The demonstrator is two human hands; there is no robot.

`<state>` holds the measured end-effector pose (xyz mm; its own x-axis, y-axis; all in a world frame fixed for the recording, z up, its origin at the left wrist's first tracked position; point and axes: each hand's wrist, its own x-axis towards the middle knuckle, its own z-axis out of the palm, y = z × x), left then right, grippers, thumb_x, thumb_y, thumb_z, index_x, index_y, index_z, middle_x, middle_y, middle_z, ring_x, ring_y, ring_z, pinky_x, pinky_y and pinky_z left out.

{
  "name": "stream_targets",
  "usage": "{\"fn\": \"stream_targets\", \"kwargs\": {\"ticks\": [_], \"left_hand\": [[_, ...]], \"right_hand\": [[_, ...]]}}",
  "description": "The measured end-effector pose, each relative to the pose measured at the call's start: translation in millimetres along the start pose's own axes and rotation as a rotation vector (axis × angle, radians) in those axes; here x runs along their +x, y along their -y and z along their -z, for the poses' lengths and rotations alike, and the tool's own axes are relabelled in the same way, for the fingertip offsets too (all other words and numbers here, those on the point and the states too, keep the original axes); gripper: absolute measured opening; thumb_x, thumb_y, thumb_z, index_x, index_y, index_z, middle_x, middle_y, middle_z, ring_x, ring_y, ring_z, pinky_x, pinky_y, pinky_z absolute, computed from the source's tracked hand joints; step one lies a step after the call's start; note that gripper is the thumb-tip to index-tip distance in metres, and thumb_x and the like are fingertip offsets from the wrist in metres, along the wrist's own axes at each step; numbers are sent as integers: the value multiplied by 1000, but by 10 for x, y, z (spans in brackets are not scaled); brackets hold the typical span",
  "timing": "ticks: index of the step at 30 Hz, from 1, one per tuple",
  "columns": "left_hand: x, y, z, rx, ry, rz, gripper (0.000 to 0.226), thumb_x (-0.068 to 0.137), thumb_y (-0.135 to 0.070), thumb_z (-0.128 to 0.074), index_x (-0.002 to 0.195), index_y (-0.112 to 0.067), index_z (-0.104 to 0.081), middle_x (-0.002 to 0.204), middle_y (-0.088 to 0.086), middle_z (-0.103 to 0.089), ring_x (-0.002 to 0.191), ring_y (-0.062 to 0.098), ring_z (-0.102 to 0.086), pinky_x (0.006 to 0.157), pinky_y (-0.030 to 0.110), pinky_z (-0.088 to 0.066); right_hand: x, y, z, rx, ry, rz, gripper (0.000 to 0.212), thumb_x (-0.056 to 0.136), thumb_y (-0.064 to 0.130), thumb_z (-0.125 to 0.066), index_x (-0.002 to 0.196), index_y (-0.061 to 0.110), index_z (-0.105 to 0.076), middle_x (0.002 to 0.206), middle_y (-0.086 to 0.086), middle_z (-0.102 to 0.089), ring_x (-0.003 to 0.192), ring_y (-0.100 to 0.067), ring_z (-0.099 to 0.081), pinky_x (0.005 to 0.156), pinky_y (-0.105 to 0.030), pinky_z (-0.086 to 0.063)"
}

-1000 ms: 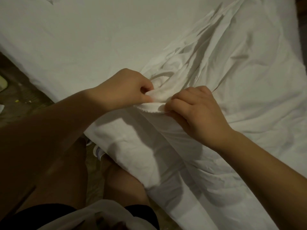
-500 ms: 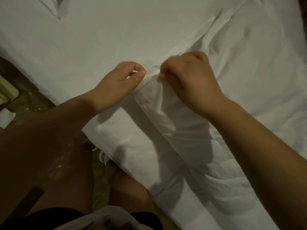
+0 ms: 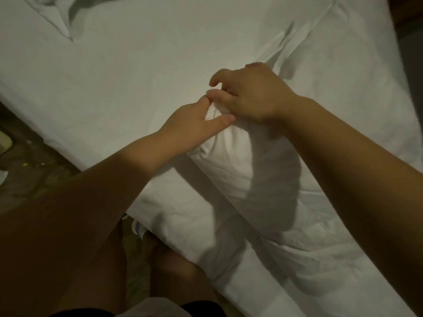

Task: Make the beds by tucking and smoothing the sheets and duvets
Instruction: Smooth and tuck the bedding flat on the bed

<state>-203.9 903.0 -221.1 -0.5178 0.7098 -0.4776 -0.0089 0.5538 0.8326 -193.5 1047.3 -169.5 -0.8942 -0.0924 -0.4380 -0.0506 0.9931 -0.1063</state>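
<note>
1. The white sheet [image 3: 240, 161] covers the bed [image 3: 87, 154]. It is bunched into a raised fold [image 3: 216, 113] close to the near edge, and creases run from there toward the far right.
2. Left hand [image 3: 194, 122]: forefinger and thumb are straight and spread apart, one on each side of the fold, touching it.
3. Right hand [image 3: 254, 97]: fingers are half curled over the top of the fold. Whether they grip cloth cannot be told.
4. The step in hand appears to be taking up slack. Recommended procedure: grip the fold firmly, draw it evenly toward the bed edge, sweep a flat palm outward across the creases, then tuck.
5. Dark floor [image 3: 34, 175] borders the bed at left.
6. No brand, label or writing is legible.
</note>
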Motion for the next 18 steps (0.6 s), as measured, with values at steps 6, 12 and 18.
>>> {"fn": "stream_targets", "kwargs": {"ticks": [6,12,18], "left_hand": [[87,-89,-66,79,-32,79,51,91,-61,-37,106,-17,-59,110,5,-61,104,26,-55,79,28,-35],[-291,591,-67,229,-109,178,46,99,-47,-28,64,-20,-43,76,1,-54,79,26,-52,71,32,-33],[-257,419,98,267,-145,158,39,98,-41,-37,80,-17,-62,85,4,-62,88,28,-57,71,31,-35]], "right_hand": [[-278,-334,21,-84,-212,-145,49,94,49,-22,98,26,-64,89,-1,-69,88,-24,-60,98,-38,-28],[-566,-595,-376,-110,-225,-185,47,97,45,-31,125,20,-61,128,-2,-61,118,-26,-53,102,-38,-32],[-441,-531,-590,-82,-316,-297,55,98,43,-29,144,17,-39,149,-11,-40,133,-31,-40,108,-46,-27]]}}
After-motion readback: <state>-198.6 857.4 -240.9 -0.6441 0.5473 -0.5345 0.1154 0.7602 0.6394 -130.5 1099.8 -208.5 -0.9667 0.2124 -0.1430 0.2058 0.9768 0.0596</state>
